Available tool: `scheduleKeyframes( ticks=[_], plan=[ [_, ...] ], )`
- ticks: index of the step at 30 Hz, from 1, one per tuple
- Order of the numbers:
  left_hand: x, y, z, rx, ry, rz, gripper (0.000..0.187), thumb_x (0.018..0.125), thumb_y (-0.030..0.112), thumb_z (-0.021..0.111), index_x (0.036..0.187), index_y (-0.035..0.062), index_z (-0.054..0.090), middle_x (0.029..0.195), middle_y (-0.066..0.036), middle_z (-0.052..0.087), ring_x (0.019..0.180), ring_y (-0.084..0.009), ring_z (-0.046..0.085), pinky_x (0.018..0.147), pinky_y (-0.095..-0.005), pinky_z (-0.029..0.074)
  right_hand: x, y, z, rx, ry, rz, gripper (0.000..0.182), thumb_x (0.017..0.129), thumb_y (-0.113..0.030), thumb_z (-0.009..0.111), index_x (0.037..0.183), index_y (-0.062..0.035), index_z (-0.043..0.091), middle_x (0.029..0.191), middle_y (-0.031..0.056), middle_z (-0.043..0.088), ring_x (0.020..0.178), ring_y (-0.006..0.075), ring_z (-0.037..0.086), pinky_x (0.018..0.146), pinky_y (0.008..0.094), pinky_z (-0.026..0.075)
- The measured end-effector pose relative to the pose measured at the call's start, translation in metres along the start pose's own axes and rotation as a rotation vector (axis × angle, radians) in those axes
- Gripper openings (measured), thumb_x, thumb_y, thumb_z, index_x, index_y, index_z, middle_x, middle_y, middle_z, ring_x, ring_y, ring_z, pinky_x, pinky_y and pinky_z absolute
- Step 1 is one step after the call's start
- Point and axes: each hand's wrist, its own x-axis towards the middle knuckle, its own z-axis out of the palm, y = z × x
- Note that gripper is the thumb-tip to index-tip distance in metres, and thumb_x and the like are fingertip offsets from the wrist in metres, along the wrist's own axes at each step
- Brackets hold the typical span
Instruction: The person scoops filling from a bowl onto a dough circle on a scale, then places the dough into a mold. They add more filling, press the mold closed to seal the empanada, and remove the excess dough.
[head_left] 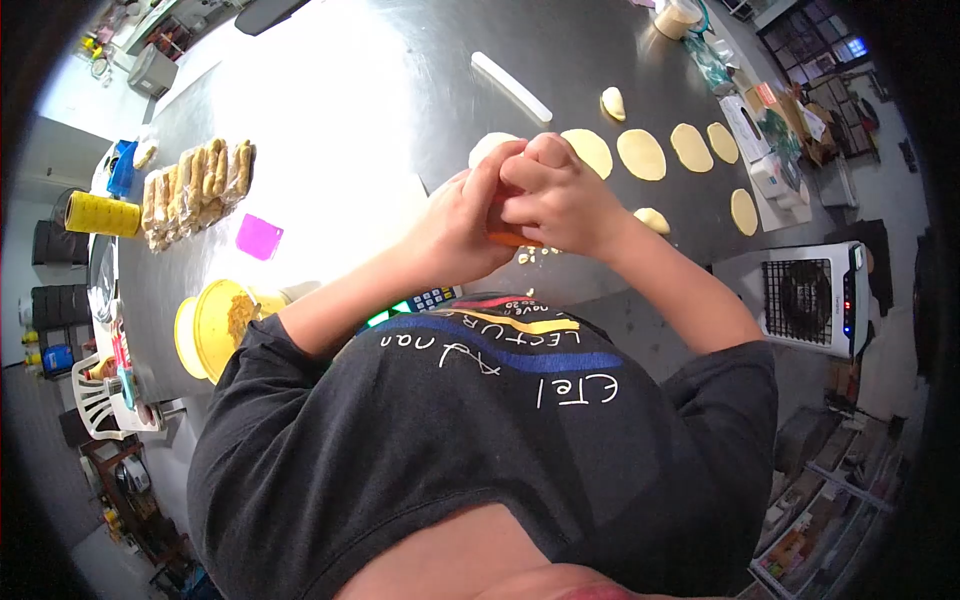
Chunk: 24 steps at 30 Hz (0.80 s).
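Observation:
Over the metal table (400,120), my left hand (465,215) and my right hand (560,195) are together, fingers curled around something orange (513,239) that shows only at its lower edge. Whatever else lies between the palms is hidden. Pale dough crumbs (540,252) lie just below my hands. Flat dough rounds (641,155) are spread to the right, one partly behind my right hand. A folded dough piece (652,221) sits beside my right wrist, and another folded piece (613,104) is farther back. A white rolling pin (511,87) lies beyond my hands.
At the left are wrapped baked sticks (198,190), a yellow film roll (102,215), a purple scraper (259,237) and a yellow tub (208,330) with brown filling. A dark keypad device (435,298) is near my chest. A white air cooler (808,298) stands right.

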Motion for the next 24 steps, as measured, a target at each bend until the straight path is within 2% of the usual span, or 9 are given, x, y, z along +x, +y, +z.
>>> scheduleKeyframes(
  ticks=[2,6,8,13,14,17,18,20,24],
  plan=[
    [-0.002,-0.001,0.001,-0.095,-0.110,-0.110,0.084,0.059,0.000,0.070,0.131,0.0054,0.026,0.100,-0.019,0.057,0.093,-0.0366,0.056,0.078,-0.0412,0.045,-0.008,0.003,-0.002,0.009,-0.002,-0.028,0.009,0.062,-0.022,0.068,0.068,-0.0204,0.062,0.088,-0.0053,0.045,0.096,0.0161,0.041,0.091,0.0333,0.034],
    [-0.007,-0.011,-0.004,-0.029,-0.074,-0.107,0.086,0.059,-0.001,0.069,0.133,0.0068,0.025,0.101,-0.017,0.056,0.092,-0.0344,0.056,0.082,-0.0406,0.044,-0.036,0.011,-0.006,-0.003,0.003,0.050,0.011,0.062,-0.019,0.068,0.070,-0.0200,0.061,0.088,-0.0051,0.046,0.095,0.0164,0.043,0.088,0.0330,0.036],
    [-0.005,-0.006,-0.015,0.009,-0.045,-0.164,0.090,0.063,-0.009,0.065,0.138,0.0091,0.020,0.094,-0.012,0.056,0.090,-0.0221,0.058,0.079,-0.0313,0.048,-0.058,0.019,-0.004,-0.042,0.020,0.073,0.012,0.062,-0.017,0.067,0.071,-0.0191,0.060,0.088,-0.0047,0.048,0.093,0.0170,0.045,0.086,0.0330,0.037],
    [-0.004,0.003,-0.023,-0.159,-0.046,-0.148,0.089,0.063,-0.011,0.064,0.138,0.0093,0.021,0.095,-0.010,0.055,0.090,-0.0180,0.058,0.079,-0.0286,0.048,-0.098,0.034,0.012,-0.011,-0.057,0.467,0.017,0.061,-0.007,0.067,0.073,-0.0129,0.056,0.087,-0.0005,0.055,0.080,0.0207,0.052,0.080,0.0343,0.041],
    [-0.005,0.002,-0.021,-0.223,-0.052,-0.170,0.088,0.063,-0.012,0.063,0.138,0.0089,0.022,0.095,-0.010,0.054,0.090,-0.0169,0.057,0.079,-0.0277,0.048,-0.099,0.033,0.014,-0.012,-0.054,0.474,0.017,0.061,-0.007,0.067,0.073,-0.0129,0.056,0.087,-0.0005,0.055,0.080,0.0207,0.052,0.080,0.0343,0.041],
    [-0.004,0.008,-0.017,-0.307,-0.071,-0.208,0.083,0.064,-0.012,0.062,0.136,0.0069,0.024,0.095,-0.010,0.053,0.092,-0.0170,0.057,0.081,-0.0277,0.047,-0.068,0.008,0.005,0.009,0.306,0.316,0.025,0.059,-0.003,0.070,0.078,-0.0164,0.062,0.085,0.0009,0.054,0.081,0.0222,0.050,0.076,0.0343,0.040],
    [-0.003,0.011,-0.016,-0.326,-0.076,-0.226,0.079,0.065,-0.011,0.062,0.134,0.0054,0.026,0.095,-0.010,0.053,0.093,-0.0182,0.056,0.083,-0.0287,0.046,-0.060,-0.001,0.001,0.007,0.308,0.322,0.025,0.059,-0.003,0.070,0.078,-0.0164,0.062,0.085,0.0009,0.054,0.081,0.0222,0.050,0.076,0.0343,0.040],
    [-0.003,0.012,-0.015,-0.350,-0.097,-0.228,0.078,0.065,-0.011,0.062,0.133,0.0048,0.027,0.095,-0.011,0.053,0.094,-0.0183,0.056,0.083,-0.0284,0.046,-0.048,-0.015,-0.004,-0.128,0.317,0.214,0.019,0.063,-0.017,0.072,0.080,-0.0245,0.066,0.094,-0.0040,0.050,0.087,0.0191,0.042,0.076,0.0312,0.037],
    [-0.002,0.015,-0.014,-0.355,-0.113,-0.246,0.075,0.066,-0.012,0.062,0.131,0.0033,0.029,0.094,-0.011,0.053,0.094,-0.0181,0.056,0.083,-0.0277,0.046,-0.034,-0.012,0.001,-0.187,0.334,0.136,0.017,0.062,-0.025,0.073,0.078,-0.0297,0.068,0.098,-0.0066,0.046,0.091,0.0185,0.035,0.077,0.0305,0.036]
  ],
)
